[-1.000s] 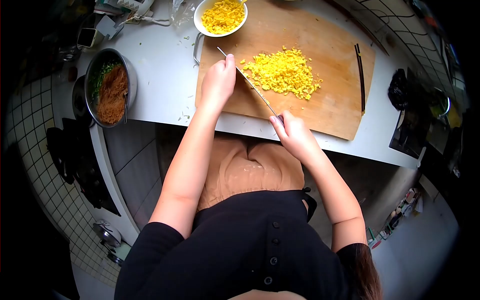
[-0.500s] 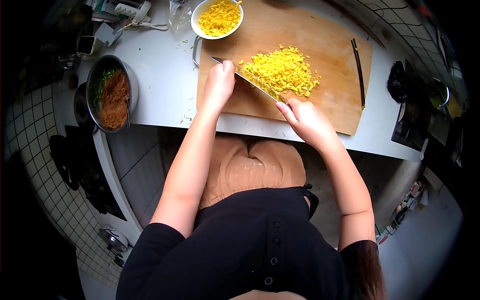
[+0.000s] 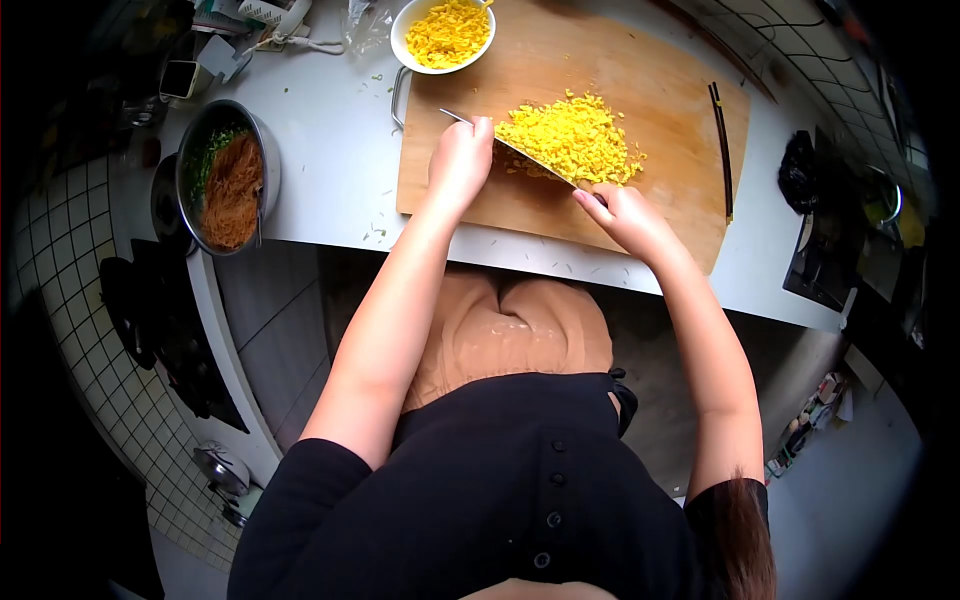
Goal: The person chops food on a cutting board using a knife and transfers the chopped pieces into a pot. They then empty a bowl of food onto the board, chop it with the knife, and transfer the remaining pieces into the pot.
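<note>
A kitchen knife lies slantwise along the near side of a pile of finely chopped yellow food, which looks like cooked egg. My right hand is closed round the handle. Near the tip, my left hand pinches the blade, its fingers pressed together. Under the pile is a wooden cutting board with a metal handle at its left edge. A white bowl of larger yellow pieces stands at the board's far left corner.
Left on the white counter is a metal bowl with brown shreds and chopped greens. Dark chopsticks lie along the board's right side. A black bag sits farther right. Green scraps dot the counter.
Both hands and the knife have shifted slightly right, the handle end also a little away from me. The blade now sits against the pile's near edge. My grip looks the same.
</note>
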`<state>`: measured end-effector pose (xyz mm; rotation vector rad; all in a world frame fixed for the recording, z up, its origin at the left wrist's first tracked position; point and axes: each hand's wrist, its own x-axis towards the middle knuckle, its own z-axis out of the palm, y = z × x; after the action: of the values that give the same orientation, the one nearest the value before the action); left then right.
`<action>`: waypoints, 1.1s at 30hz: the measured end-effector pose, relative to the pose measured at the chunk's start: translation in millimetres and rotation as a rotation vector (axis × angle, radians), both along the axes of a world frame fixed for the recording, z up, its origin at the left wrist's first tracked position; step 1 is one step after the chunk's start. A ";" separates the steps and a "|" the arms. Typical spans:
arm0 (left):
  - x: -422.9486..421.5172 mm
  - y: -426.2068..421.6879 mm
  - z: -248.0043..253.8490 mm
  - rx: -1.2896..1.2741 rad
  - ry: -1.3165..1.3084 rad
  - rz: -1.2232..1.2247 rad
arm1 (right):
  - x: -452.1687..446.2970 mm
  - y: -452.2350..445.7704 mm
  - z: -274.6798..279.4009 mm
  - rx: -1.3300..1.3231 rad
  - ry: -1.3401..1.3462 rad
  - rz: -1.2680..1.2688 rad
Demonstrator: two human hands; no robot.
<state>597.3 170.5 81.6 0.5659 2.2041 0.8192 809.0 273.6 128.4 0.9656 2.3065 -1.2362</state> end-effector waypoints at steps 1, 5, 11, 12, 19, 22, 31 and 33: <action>7.1 2.9 9.1 -0.043 0.085 -0.052 | 8.0 -0.9 -13.7 -0.034 0.074 -0.038; -8.6 1.1 -9.1 0.058 -0.128 0.109 | -17.2 6.0 29.4 0.027 -0.089 0.048; -5.3 7.8 3.4 -0.010 -0.146 0.076 | -11.6 27.8 14.0 0.018 -0.151 0.093; 2.6 10.6 5.5 -0.027 -0.053 0.025 | 0.6 26.9 -3.1 -0.060 -0.039 0.027; -13.0 15.2 11.4 0.021 -0.237 0.129 | -25.5 24.2 51.4 0.008 -0.133 0.076; -8.9 14.8 1.1 0.037 -0.270 0.106 | -22.7 39.3 41.6 0.015 -0.173 0.096; -9.4 24.7 5.1 0.027 -0.272 0.156 | -28.5 42.3 59.9 0.053 -0.181 0.119; -7.7 22.2 1.7 0.020 -0.286 0.145 | -29.1 53.3 54.8 0.073 -0.265 0.162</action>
<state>589.7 192.7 83.3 0.2800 1.9909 0.9363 779.9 326.9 183.1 0.8874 2.1836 -0.9072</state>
